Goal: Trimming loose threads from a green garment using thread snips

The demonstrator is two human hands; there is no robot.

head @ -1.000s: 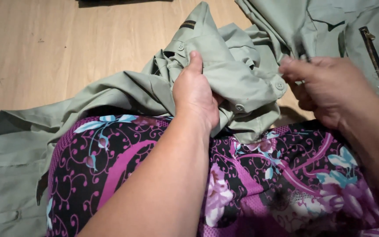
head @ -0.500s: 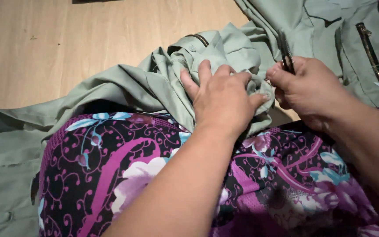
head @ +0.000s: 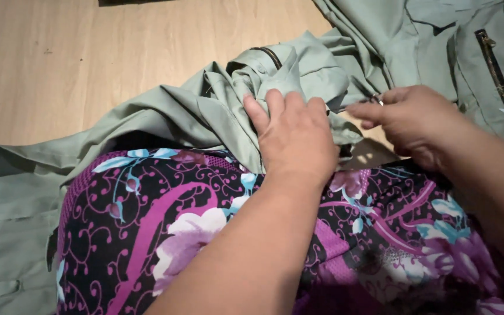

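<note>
While pressing flat on the bunched green jacket (head: 217, 116) over the lap, left hand (head: 296, 137) open, nearer. Just to its right, right hand (head: 415, 119) pinched shut on a small metal thing (head: 375, 99).

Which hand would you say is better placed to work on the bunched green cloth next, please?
Probably the right hand: it pinches a small metal tool right at the fold's edge. The left hand lies flat on the green cloth, pinning it, so it seems better suited to holding.
</note>
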